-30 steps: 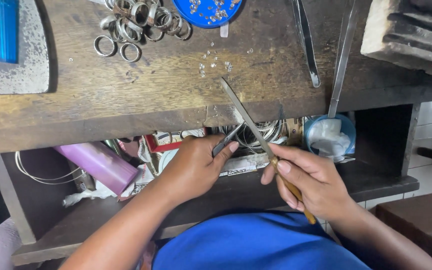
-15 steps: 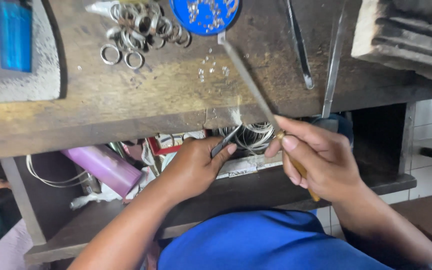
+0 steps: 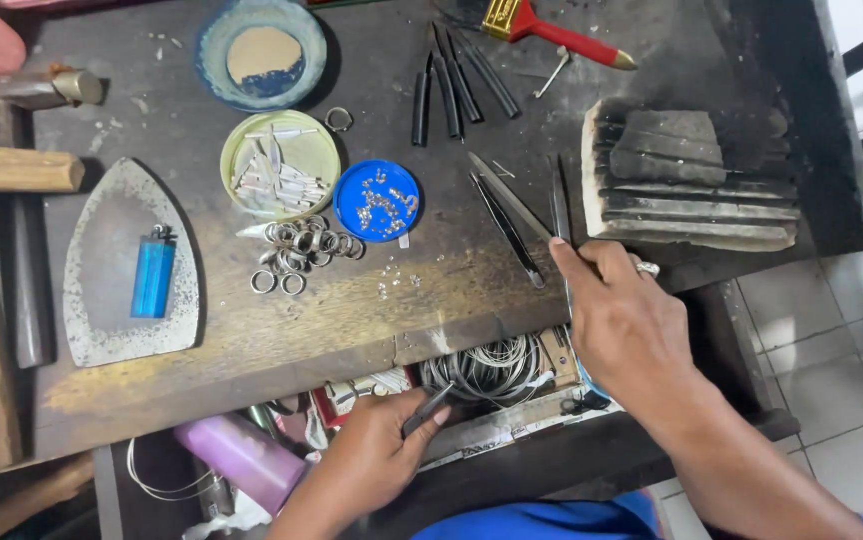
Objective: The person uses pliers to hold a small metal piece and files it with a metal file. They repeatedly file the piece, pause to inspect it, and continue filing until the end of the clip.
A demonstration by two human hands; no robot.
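Head view: the right hand (image 3: 632,320) rests at the workbench (image 3: 252,340) front edge, fingers pinched on a flat metal file (image 3: 507,193) lying toward the bench middle, its handle hidden under the palm. The left hand (image 3: 382,450) is in the open drawer (image 3: 512,420) below the front edge, fingers closed round a small dark tool (image 3: 427,408), its type unclear, beside coiled wire (image 3: 487,370) partly hidden under the bench edge.

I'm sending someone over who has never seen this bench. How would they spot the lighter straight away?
Start at the wooden bench and look to its left side for the grey iron-shaped plate. The lighter lies on that plate, the only bright blue, slim, upright block there; the other blue thing, a round lid, sits further right.
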